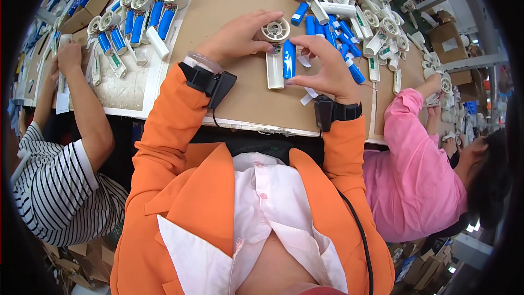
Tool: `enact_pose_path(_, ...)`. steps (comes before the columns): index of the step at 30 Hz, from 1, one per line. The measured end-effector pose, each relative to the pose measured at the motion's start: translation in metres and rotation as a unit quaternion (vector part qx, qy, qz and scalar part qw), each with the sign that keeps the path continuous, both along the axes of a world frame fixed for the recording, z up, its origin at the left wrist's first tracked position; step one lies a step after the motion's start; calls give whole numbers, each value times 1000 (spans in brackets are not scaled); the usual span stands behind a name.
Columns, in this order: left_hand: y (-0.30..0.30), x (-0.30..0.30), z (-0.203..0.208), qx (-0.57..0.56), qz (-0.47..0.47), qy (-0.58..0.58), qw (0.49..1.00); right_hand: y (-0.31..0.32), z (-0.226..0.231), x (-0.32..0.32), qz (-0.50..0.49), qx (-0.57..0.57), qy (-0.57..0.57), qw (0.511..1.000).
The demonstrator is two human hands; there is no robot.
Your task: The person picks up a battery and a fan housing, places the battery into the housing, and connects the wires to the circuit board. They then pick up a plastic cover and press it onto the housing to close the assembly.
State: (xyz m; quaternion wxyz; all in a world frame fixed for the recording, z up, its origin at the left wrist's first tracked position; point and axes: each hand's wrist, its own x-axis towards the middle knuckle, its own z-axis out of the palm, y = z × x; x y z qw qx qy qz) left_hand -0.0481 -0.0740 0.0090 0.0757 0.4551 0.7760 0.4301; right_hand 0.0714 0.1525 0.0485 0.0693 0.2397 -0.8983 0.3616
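Note:
My left hand [240, 35] is closed on a white plastic housing that has a round head [275, 30] and a straight, open handle [274, 72]. Its fingers curl at the head's left side and the thumb presses at the top of the handle. Just right of the handle, a blue cylindrical battery [289, 59] stands lengthwise alongside it. My right hand [330, 68] pinches this battery, index finger near its top and thumb at its lower end. Small white paper strips [309, 96] lie under and beside my right hand.
Loose blue batteries [330, 34] and a heap of white housings [376, 22] lie at the right. Housings with batteries attached [136, 26] stand on a white board at the left. Co-workers sit on both sides, a striped sleeve [73, 175] left, a pink sleeve [409, 125] right.

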Motion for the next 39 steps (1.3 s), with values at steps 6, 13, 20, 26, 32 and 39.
enact_pose_path(6, 1, -3, -10, 34, 3, 53, 998, -3, 1, 1, -22, 29, 123, 992)
enact_pose_path(13, 1, -4, -9, 29, 14, 71, 997, 5, 7, 9, -7, -105, -45, 993)
enact_pose_path(20, 3, -4, -14, 51, 25, 38, 998, 28, 16, 15, 34, -164, -288, 943)
enact_pose_path(26, 8, 3, -6, 70, 40, 103, 991, 27, 10, 16, -16, -261, -76, 962)
enact_pose_path(32, 11, 1, 9, 175, -26, 219, 960, 7, 5, 7, 31, -190, -63, 979)
enact_pose_path(39, 9, -2, 14, 184, 35, 270, 944, 4, 4, 8, 28, -193, -100, 976)
